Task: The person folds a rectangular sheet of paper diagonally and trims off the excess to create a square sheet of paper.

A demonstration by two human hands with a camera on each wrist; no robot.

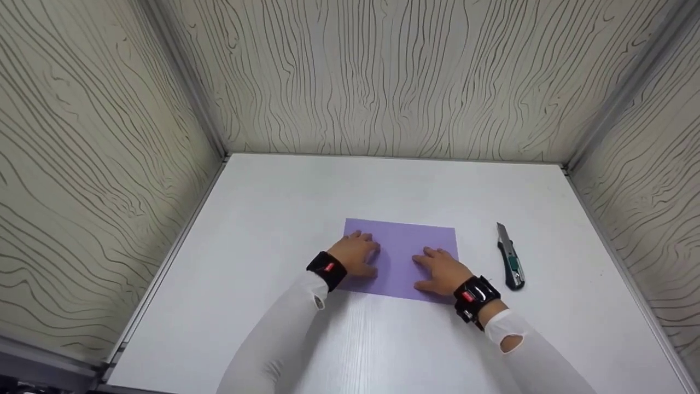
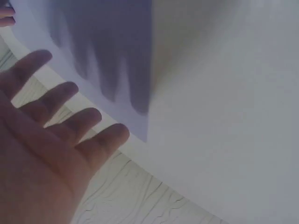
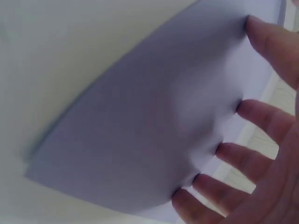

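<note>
A rectangular sheet of purple paper [image 1: 396, 251] lies on the white table. Over its left part is my left hand [image 1: 355, 255], fingers spread. In the left wrist view those fingers [image 2: 63, 98] stand a little above the sheet and cast shadows on it. My right hand [image 1: 443, 272] rests on the sheet's right part with fingers apart. The right wrist view shows its fingertips [image 3: 232, 151] touching the paper [image 3: 121, 140], which bends slightly around them. Neither hand grips anything.
A utility knife [image 1: 511, 262] with a dark body and a green slider lies to the right of the paper, blade showing and pointing away. Wood-patterned panels [image 1: 383, 82] enclose the white table [image 1: 262, 219] at the back and on both sides.
</note>
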